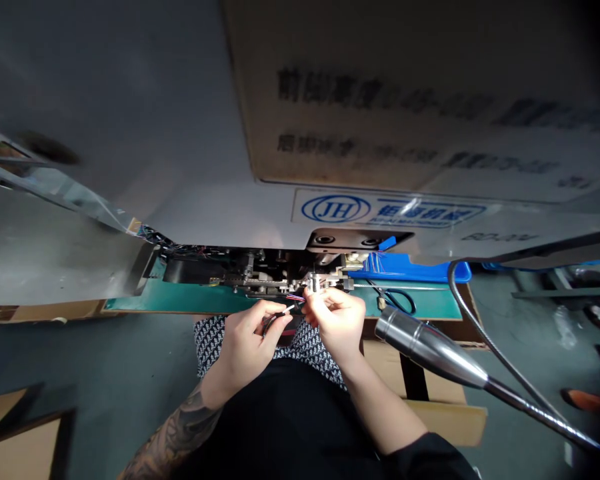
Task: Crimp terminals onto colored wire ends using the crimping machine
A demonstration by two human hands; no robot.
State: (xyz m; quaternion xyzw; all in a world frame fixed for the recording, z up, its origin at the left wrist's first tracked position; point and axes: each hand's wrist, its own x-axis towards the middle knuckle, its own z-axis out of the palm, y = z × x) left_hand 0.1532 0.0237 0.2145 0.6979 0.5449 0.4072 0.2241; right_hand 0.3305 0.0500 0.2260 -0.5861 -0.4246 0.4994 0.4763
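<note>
Two bare hands work close together at the bottom middle of the view. The left hand [250, 333] is closed around a thin black wire with a white tip [281, 315], and the tip points up and to the right. The right hand [333, 327] pinches a small bunch of thin red and blue wires [295, 298] with its fingers [313, 297]. That bunch lies on its side, with its long way running from left to right, between the two hands.

Just past the right hand sits a shiny metal machine head [320, 282]. The right hand is nearer to it than the left hand, but I cannot tell if they touch.

Under the machine is a flat green mat [180, 298]. To the right lies a bright blue plastic tray [410, 270] with thin wires on it, and below that are scissors with dark loop handles [397, 301]. A silver lamp on a bendy metal neck [430, 347] reaches in at the lower right. A big grey metal machine cover [130, 133] fills the upper left, and a brown cardboard box with black print [380, 93] fills the upper right.
</note>
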